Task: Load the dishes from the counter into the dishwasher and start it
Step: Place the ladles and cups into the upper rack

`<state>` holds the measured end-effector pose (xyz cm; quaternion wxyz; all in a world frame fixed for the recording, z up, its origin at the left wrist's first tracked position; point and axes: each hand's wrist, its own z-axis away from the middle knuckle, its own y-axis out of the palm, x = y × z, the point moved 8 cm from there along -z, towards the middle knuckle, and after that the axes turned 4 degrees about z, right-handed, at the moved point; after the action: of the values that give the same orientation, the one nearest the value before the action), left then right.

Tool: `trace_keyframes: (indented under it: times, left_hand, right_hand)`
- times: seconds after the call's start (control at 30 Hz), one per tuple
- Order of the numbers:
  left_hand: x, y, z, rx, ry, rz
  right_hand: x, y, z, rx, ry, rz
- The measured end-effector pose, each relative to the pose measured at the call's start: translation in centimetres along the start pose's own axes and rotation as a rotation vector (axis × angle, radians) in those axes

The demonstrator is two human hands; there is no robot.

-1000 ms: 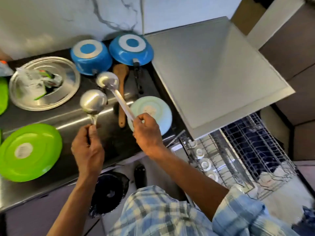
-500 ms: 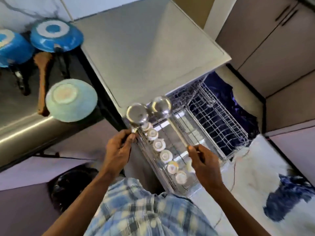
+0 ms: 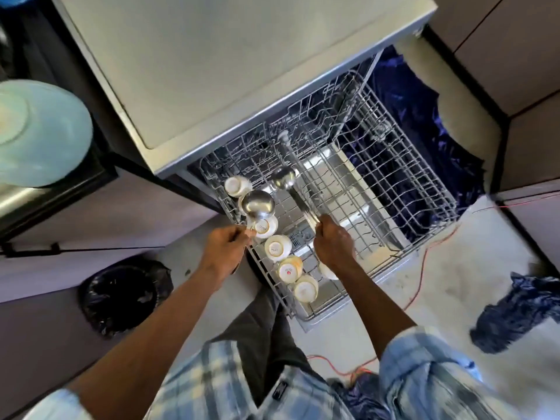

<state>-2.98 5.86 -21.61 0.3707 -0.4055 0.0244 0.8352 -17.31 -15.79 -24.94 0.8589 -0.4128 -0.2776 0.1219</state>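
- Left hand is gripping the handle of a steel ladle, its bowl hanging over the left edge of the pulled-out dishwasher rack, frame centre.
- Right hand is closed on the handle of a second ladle; its bowl is sitting further up the rack.
- White cups are lying in a row along the rack's left side.
- Pale blue plate is sitting on the surface, upper left, blurred.
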Motion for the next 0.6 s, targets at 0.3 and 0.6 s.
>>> trace_keyframes:
  times: [0.3,0.6]
  left_hand:
    - [1.7,0.1,-4.7,-0.121,-0.028,0.04]
    - [2.5,-0.4,-5.8,-0.15,0.055,0.119]
  right_hand:
    - [2.1,4.7,-8.8,0.063,-0.005,0.029]
    - [1.3,4.9,-10.5,-0.012,-0.042,-0.021]
